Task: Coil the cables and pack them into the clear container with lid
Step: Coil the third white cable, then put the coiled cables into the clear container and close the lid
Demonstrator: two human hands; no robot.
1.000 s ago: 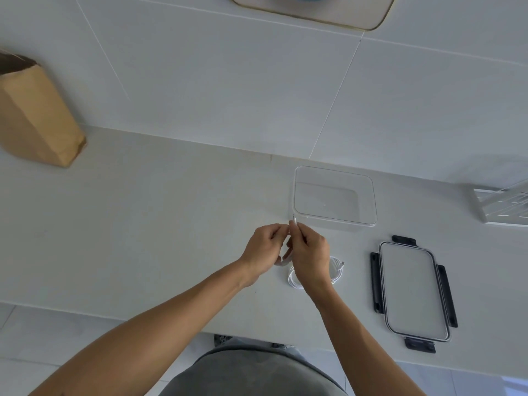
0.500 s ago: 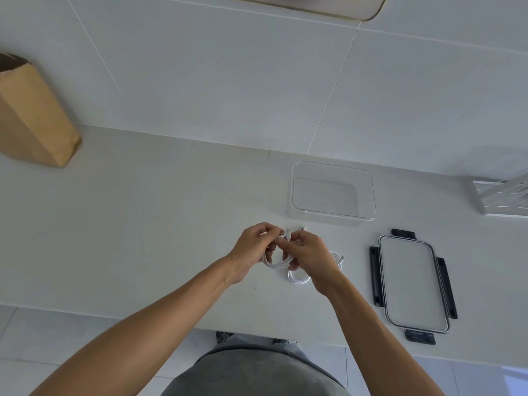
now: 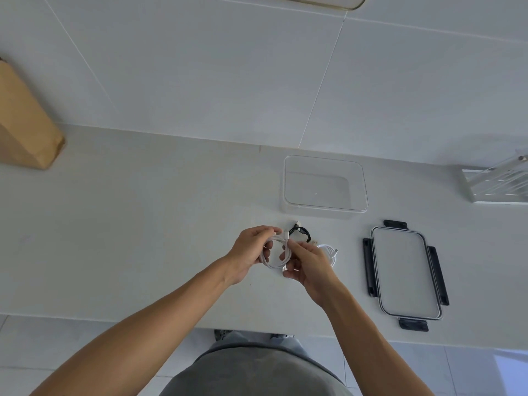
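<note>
A coiled white cable (image 3: 275, 252) hangs in a loop between both hands above the counter. My left hand (image 3: 250, 254) grips its left side and top, and my right hand (image 3: 307, 265) pinches its right side. A coiled black cable (image 3: 300, 232) lies on the counter just beyond the hands. Another white cable coil (image 3: 330, 252) lies to the right, partly hidden by my right hand. The clear container (image 3: 325, 185) stands open with nothing in it further back. Its lid (image 3: 405, 274) with dark clips lies flat to the right.
A brown paper bag (image 3: 27, 121) stands at the far left by the tiled wall. A white and clear rack (image 3: 497, 181) sits at the right edge. The counter's front edge (image 3: 114, 321) runs just in front of my body.
The hands have drawn back toward me and spread slightly, and the white cable now shows as a full loop between them. The black cable behind them has come into view.
</note>
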